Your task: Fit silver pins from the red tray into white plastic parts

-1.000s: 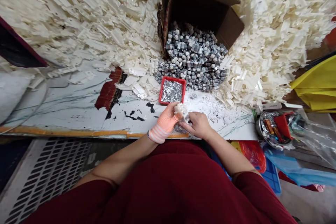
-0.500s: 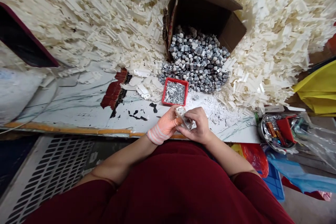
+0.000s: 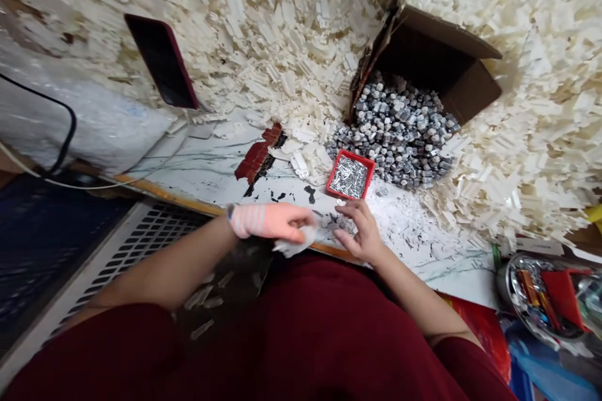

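My left hand (image 3: 268,222), in a pink striped glove, is closed on a white plastic part (image 3: 295,244) at the table's front edge, above a dark gap holding several loose white parts (image 3: 207,301). My bare right hand (image 3: 360,233) hovers with fingers spread over small grey pieces (image 3: 336,222) on the white table, just in front of a red tray (image 3: 350,174) of shiny metal pins. Behind the tray, grey metal pieces (image 3: 399,131) spill from a tipped cardboard box (image 3: 442,56).
A huge heap of white plastic parts (image 3: 263,37) covers the table's back and right. A dark phone (image 3: 162,69) leans at the left. A metal bowl (image 3: 540,294) with red items sits at the right. A white grille (image 3: 122,250) lies below the table at left.
My hands have come apart. The left hand has carried the white part left and down toward the table edge; the right hand has let go and opened. The view swung left.
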`<move>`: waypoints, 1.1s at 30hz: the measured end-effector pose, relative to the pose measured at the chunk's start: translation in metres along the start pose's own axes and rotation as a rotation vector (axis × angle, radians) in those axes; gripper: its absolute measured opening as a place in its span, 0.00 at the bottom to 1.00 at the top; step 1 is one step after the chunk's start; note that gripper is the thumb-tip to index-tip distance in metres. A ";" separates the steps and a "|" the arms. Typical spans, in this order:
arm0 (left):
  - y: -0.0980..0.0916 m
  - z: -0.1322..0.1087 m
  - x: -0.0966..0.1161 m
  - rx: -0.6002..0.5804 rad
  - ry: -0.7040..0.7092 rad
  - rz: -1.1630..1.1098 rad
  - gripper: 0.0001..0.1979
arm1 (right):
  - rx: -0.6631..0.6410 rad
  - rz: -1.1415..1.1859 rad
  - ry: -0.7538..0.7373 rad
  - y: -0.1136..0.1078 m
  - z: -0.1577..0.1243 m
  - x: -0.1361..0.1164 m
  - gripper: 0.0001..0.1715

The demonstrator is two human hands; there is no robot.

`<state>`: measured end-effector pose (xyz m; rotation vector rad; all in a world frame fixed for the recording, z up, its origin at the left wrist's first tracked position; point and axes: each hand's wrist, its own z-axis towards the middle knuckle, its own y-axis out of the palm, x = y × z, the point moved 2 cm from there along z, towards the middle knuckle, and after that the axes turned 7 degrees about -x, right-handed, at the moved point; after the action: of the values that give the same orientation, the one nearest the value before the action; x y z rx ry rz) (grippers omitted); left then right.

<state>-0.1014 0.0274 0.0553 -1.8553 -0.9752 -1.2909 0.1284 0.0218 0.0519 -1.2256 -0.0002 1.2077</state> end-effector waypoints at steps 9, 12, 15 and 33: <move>-0.074 0.071 -0.003 0.173 0.165 0.983 0.08 | -0.570 -0.719 0.483 -0.019 0.075 0.083 0.18; -0.071 0.080 -0.014 0.148 0.205 1.103 0.08 | -0.683 -0.743 0.526 -0.010 0.082 0.091 0.16; -0.066 0.068 -0.028 0.141 0.203 1.128 0.05 | -0.635 -0.675 0.508 -0.007 0.076 0.099 0.11; 0.076 0.082 -0.015 0.223 0.086 -0.569 0.13 | -0.360 -0.159 0.323 -0.012 0.025 0.066 0.04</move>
<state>-0.0024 0.0553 0.0093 -1.3861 -1.6005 -1.4890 0.1510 0.0865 0.0327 -1.6935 -0.0776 0.8835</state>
